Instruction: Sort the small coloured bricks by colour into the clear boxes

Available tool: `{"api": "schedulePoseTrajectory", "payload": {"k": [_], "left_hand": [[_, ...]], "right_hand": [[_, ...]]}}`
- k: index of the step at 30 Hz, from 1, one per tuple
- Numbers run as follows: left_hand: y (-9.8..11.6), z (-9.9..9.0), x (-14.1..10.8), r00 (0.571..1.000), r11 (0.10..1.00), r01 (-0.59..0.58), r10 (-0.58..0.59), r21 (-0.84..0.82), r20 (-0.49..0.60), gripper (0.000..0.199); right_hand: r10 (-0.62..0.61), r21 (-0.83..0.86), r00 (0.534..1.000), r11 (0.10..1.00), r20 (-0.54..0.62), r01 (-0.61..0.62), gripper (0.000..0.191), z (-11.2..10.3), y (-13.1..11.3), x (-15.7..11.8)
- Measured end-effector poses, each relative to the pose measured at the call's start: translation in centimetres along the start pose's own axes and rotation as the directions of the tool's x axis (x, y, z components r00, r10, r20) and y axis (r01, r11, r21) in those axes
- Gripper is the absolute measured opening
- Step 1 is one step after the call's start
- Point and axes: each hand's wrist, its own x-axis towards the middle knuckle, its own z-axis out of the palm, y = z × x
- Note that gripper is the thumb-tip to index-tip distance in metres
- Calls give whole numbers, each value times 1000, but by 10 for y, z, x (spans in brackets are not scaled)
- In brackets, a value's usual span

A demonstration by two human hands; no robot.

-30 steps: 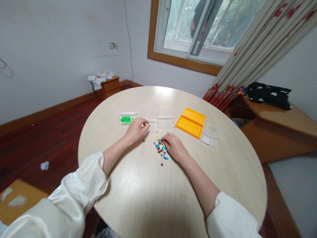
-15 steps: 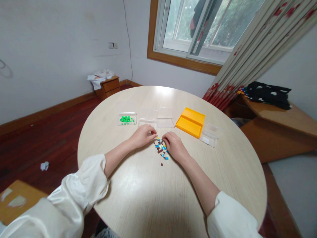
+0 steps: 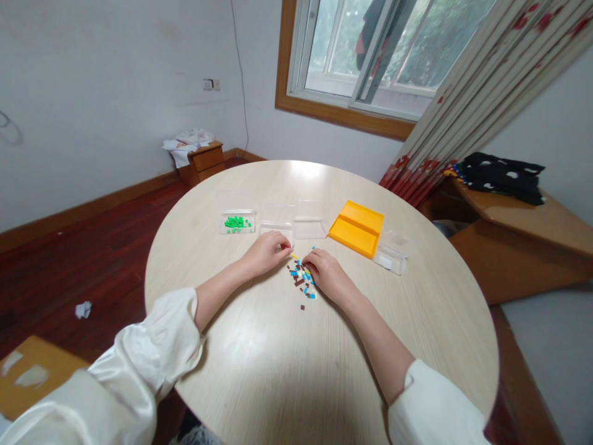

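A loose pile of small building bricks (image 3: 299, 282) in brown, blue and yellow lies on the round table. At the pile's upper left is my left hand (image 3: 269, 253), thumb and forefinger pinched together beside a yellow piece. My right hand (image 3: 328, 275) bends over the pile's right side with its fingertips closed among the bricks. Whatever either pinch holds is too small to make out. One brown brick (image 3: 302, 307) lies apart, nearer me. Just past my right fingers shows a small blue piece (image 3: 314, 248).
Along the far side stand a clear box of green bricks (image 3: 237, 223), two open clear boxes (image 3: 309, 228), a yellow open case (image 3: 356, 228) and another clear box (image 3: 390, 259). The pale table (image 3: 259, 371) has a curved edge.
My right hand has shifted slightly towards me, and a blue piece now shows beyond its fingers. The left hand has barely moved.
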Motion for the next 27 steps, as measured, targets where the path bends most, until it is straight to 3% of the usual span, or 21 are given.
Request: {"api": "schedulePoseTrajectory", "payload": {"k": [5,9,13,16,19,27], "left_hand": [[4,0,0,998,995,55,-56,-78,-4,11],[9,0,0,991,948,137,-129,-287,47,9],[14,2,0,965,758,263,-194,-597,178,14],[17,4,-1,943,600,331,-198,-728,266,22],[18,7,-1,941,530,339,-195,-777,277,25],[16,9,-1,940,472,338,-215,-814,266,23]], "right_hand": [[-6,4,999,1000,-52,7,19,-3,-2,1],[-14,35,984,999,-176,20,17,-8,-12,1],[-28,74,963,996,-269,49,18,-12,-21,2],[-51,91,954,993,-294,81,17,-11,-25,2],[-58,99,952,991,-301,92,16,-9,-27,2],[11,163,930,985,-368,53,14,-10,-34,2]]}}
